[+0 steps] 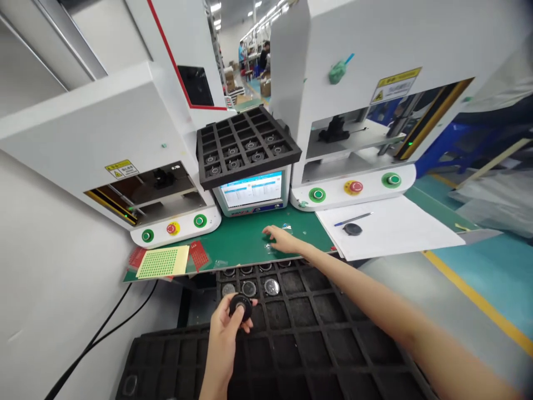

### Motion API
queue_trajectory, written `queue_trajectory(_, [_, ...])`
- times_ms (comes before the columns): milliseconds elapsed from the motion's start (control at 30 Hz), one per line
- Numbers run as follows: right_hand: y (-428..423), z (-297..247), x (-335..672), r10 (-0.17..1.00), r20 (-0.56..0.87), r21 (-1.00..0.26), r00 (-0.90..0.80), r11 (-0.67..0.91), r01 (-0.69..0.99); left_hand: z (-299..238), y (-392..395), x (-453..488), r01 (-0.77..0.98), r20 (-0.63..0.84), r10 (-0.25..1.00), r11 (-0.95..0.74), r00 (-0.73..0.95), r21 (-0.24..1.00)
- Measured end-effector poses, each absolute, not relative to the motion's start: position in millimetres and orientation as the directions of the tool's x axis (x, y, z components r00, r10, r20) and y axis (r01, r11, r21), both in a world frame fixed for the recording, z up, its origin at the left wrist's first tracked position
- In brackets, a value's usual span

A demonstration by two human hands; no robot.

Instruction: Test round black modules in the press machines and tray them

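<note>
My left hand (227, 322) is closed around a round black watch-case-like disc (240, 305), thumb on its face, above the foam tray (291, 311). Several shiny round pieces (272, 286) sit in the tray's cells just beyond it. My right hand (281, 240) reaches over the green work surface (237, 239), its fingers bent but apart, with nothing visible held. Close to its fingertips lies a scrap of clear film (268, 249), and another glossy scrap (287, 226) is just beyond the hand.
Two white machines with green buttons (317, 194) and red stop buttons (171, 228) flank a monitor (252, 190). A black tray (250, 144) with round parts rests above the screen. White paper (387, 230) carries a pen (353, 219) and a black disc (352, 229). Sticker sheets (163, 262) lie left.
</note>
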State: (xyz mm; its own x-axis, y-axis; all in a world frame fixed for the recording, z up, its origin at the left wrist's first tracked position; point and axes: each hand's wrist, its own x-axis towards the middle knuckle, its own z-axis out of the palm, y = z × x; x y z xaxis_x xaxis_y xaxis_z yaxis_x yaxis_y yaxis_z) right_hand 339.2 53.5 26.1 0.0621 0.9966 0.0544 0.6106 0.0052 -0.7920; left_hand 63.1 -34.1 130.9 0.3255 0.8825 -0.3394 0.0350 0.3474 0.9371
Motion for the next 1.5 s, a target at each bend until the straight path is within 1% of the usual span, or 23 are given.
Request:
queue_trajectory(67, [61.1,21.4,336.0,0.998,0.036,-0.797,0.050,-0.001,0.604,129.5,-34.2,59.7,0.060,-0.346,0.884,0.346,0.314,0.936])
queue_trajectory(167, [65.3,24.9,332.6,0.997,0.044,-0.824,0.059,0.003,0.566,128.6,-33.7,57.0,0.090,-0.363,0.880,0.353,0.305,0.931])
queue_trajectory(267, [60.1,39.7,330.9,0.993,0.072,-0.872,0.091,0.019,0.488,129.6,-34.1,58.0,0.086,-0.372,0.882,0.363,0.289,0.928])
queue_trajectory(333, [48.6,55.2,327.7,0.989,0.087,-0.913,0.116,0.033,0.406,130.8,-34.9,60.3,0.044,-0.377,0.885,0.380,0.274,0.924])
queue_trajectory(467, [0.7,97.4,311.3,0.984,0.115,-0.981,0.134,0.091,0.172,132.4,-36.5,67.8,-0.073,-0.349,0.903,0.377,0.250,0.923])
queue_trajectory(567, [-45.1,130.2,291.5,0.985,0.123,-0.991,0.123,0.128,-0.039,132.7,-38.3,75.6,-0.091,-0.306,0.918,0.337,0.254,0.937])
queue_trajectory(600, [-58.7,138.6,283.6,0.987,0.104,-0.976,0.118,0.125,-0.180,132.8,-39.4,78.4,-0.095,-0.300,0.915,0.335,0.269,0.937])
queue_trajectory(667, [-79.7,149.2,266.9,0.993,0.055,-0.914,0.107,0.093,-0.394,133.5,-42.7,83.5,-0.104,-0.290,0.905,0.336,0.310,0.936])
queue_trajectory(700, [-86.7,151.3,258.5,0.993,0.027,-0.882,0.113,0.077,-0.466,133.9,-44.6,85.6,-0.104,-0.283,0.902,0.332,0.327,0.937])
queue_trajectory(767, [-94.8,150.4,243.1,0.988,-0.021,-0.845,0.155,0.065,-0.530,135.0,-48.5,88.9,-0.111,-0.265,0.900,0.319,0.345,0.941])
queue_trajectory(867, [-97.4,144.1,226.0,0.965,-0.072,-0.817,0.254,0.089,-0.569,136.5,-52.7,91.9,-0.135,-0.247,0.904,0.309,0.350,0.941])
queue_trajectory(967, [-97.0,139.6,216.4,0.944,-0.085,-0.809,0.319,0.122,-0.575,137.8,-55.2,94.0,-0.143,-0.243,0.905,0.308,0.348,0.940])
queue_trajectory(1167, [-97.7,136.6,212.4,0.925,-0.078,-0.794,0.371,0.167,-0.584,138.6,-59.6,95.9,-0.208,-0.185,0.930,0.258,0.319,0.943])
queue_trajectory(1233, [-98.0,135.7,212.8,0.922,-0.083,-0.797,0.378,0.166,-0.581,138.4,-60.6,96.1,-0.173,-0.173,0.925,0.242,0.338,0.955])
queue_trajectory(1300, [-98.0,135.3,212.5,0.920,-0.090,-0.806,0.382,0.158,-0.571,138.3,-61.3,96.5,-0.101,-0.186,0.921,0.233,0.343,0.967])
queue_trajectory(1400, [-97.3,134.3,210.2,0.912,-0.090,-0.825,0.401,0.158,-0.542,138.5,-62.0,97.7,-0.020,-0.201,0.926,0.219,0.320,0.976])
queue_trajectory(1467, [-96.4,130.9,209.2,0.883,-0.069,-0.862,0.465,0.181,-0.473,138.8,-62.2,98.0,0.021,-0.193,0.932,0.196,0.307,0.980])
queue_trajectory(1500, [-96.0,127.4,209.9,0.856,-0.048,-0.891,0.514,0.196,-0.410,138.8,-62.1,97.8,0.042,-0.187,0.936,0.183,0.299,0.982])
